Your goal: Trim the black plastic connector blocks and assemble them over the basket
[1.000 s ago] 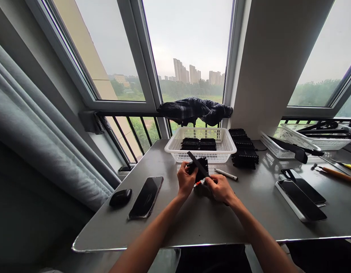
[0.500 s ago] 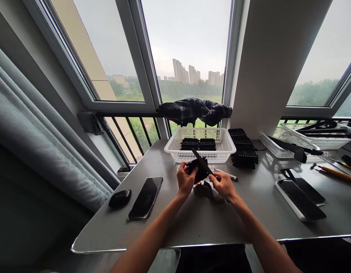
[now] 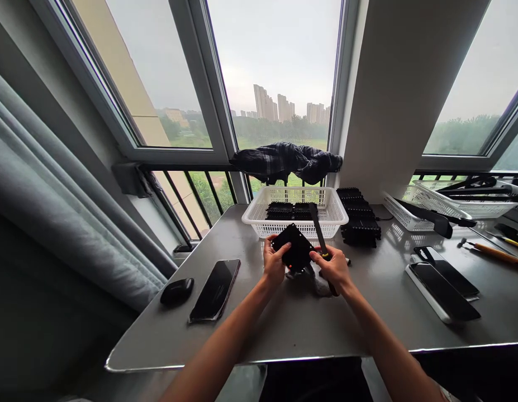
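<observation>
My left hand point(image 3: 274, 262) grips the left edge of a square black plastic piece point(image 3: 298, 251), thumb on its face. Small holes run along the piece's edges. My right hand point(image 3: 337, 269) is closed around the handle of a flat file point(image 3: 318, 228), and its thumb also touches the right corner of the piece. The dark file blade points up and away, apart from the piece's face. Beneath the hands lies a crumpled grey cloth point(image 3: 321, 286), partly hidden. A marker point(image 3: 348, 261) shows only its tip behind my right hand.
A white basket point(image 3: 252, 219) ahead holds black pieces point(image 3: 279, 210). Stacked black pieces point(image 3: 359, 223) stand beside it. Phones point(image 3: 214, 291) and a black case point(image 3: 177, 293) lie left; more phones point(image 3: 445, 293), a hammer point(image 3: 493, 254) and tool baskets point(image 3: 413, 223) are at right.
The file has swung off the black piece, its blade now upright to the right. The piece has turned its broad face toward me, and my right thumb now touches its corner.
</observation>
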A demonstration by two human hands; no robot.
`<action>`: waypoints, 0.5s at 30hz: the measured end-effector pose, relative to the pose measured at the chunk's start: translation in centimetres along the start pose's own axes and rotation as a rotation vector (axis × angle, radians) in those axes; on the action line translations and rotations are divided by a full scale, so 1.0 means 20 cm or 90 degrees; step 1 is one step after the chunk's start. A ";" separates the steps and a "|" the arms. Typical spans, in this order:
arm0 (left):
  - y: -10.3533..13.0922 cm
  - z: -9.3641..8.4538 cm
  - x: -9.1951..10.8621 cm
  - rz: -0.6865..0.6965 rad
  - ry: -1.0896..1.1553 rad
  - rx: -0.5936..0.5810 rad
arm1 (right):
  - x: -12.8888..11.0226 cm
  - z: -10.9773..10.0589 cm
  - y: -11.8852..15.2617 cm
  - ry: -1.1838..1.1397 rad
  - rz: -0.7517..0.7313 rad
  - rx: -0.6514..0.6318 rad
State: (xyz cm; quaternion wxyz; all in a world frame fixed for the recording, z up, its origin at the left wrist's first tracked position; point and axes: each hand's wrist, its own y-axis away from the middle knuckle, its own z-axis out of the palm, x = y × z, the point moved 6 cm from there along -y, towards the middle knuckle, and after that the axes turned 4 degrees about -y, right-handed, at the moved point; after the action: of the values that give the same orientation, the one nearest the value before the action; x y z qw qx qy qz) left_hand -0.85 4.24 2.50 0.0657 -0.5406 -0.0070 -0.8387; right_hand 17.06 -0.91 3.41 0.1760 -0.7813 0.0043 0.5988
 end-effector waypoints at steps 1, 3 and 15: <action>0.00 0.01 0.00 -0.011 0.008 -0.011 | 0.02 0.01 0.00 -0.028 0.013 -0.013; 0.01 0.02 -0.01 -0.020 0.013 -0.029 | 0.05 0.03 -0.01 -0.070 0.036 -0.026; -0.04 0.00 -0.06 -0.051 -0.177 -0.093 | 0.06 -0.11 -0.04 -0.047 0.005 0.117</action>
State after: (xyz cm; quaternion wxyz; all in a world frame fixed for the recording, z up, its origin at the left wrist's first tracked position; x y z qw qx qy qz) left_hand -0.50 5.14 1.47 -0.0093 -0.6539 0.0234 -0.7562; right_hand 19.59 -0.52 2.97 0.2447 -0.7391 0.0557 0.6251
